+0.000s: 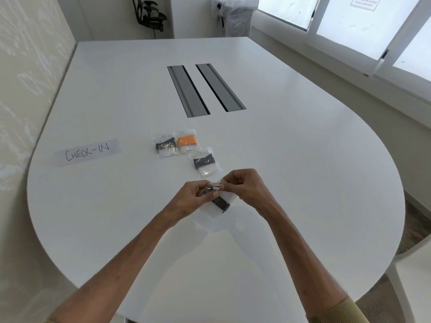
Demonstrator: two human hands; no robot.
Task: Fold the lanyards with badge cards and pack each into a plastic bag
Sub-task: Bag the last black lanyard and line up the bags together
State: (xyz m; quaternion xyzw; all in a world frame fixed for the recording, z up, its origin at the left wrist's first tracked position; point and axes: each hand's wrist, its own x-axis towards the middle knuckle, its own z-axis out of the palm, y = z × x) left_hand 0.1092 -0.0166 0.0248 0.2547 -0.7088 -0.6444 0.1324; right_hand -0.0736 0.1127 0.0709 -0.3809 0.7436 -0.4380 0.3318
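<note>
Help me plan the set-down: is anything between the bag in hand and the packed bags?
Nothing visible does. The left hand and right hand hold the bag just short of the nearest packed bag; only bare table lies between them.

Bright window daylight — soft shadows, edges bowed

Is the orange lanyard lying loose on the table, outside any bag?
No, the orange lanyard sits folded inside a clear plastic bag on the white table.
</note>
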